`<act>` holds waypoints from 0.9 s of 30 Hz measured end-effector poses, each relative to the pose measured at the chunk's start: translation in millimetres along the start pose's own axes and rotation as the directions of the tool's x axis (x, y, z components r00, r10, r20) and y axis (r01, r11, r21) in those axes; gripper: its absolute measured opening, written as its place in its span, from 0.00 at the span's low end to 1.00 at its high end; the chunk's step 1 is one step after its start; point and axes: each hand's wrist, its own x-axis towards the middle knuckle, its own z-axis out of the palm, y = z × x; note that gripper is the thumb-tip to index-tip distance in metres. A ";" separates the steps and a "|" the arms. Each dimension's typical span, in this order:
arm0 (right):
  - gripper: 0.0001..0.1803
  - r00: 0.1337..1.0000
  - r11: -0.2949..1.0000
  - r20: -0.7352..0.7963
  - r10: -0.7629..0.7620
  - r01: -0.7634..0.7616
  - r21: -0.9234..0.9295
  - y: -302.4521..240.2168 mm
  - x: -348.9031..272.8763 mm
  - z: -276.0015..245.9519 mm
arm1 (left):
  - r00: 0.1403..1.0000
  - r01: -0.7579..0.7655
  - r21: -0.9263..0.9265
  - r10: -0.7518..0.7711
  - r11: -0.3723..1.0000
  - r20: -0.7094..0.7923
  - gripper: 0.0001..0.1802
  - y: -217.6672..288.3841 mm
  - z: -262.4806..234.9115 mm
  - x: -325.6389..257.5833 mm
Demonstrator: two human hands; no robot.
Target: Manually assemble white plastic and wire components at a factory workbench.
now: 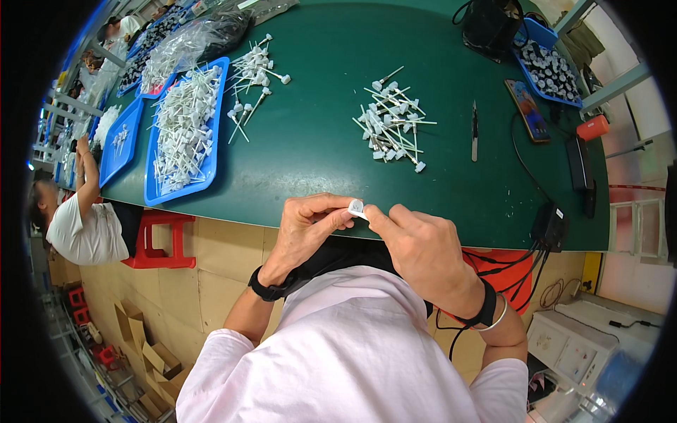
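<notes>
Green table, cap between fingertips

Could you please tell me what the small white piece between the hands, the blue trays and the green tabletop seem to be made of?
The small white piece, pinched by left hand and right hand, looks like moulded plastic: uniform, slightly glossy white. The blue trays also look plastic, with thin rims and even colour. The green tabletop seems a matte rubber-like mat or laminate; its soft sheen leaves that open.

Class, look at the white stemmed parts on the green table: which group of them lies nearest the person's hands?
The loose pile right of centre, directly above the hands. The scattered group and the heap in the blue tray lie farther left and away.
</notes>
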 end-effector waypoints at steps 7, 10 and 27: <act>0.19 0.999 0.998 -0.035 -0.022 0.020 -0.053 -1.8 0.3 0.7 | 1.000 0.015 -0.061 -0.015 0.998 0.004 0.10 0.6 -0.3 -0.3; 0.19 0.999 1.000 -0.044 -0.004 0.005 0.020 -0.4 0.7 0.7 | 1.000 0.009 -0.052 -0.008 0.999 0.019 0.09 0.9 -1.4 0.7; 0.17 0.994 0.976 0.012 -0.110 0.110 -0.190 -0.8 -0.2 -7.7 | 0.997 0.078 -0.097 -0.075 0.992 0.033 0.10 3.2 2.0 -0.9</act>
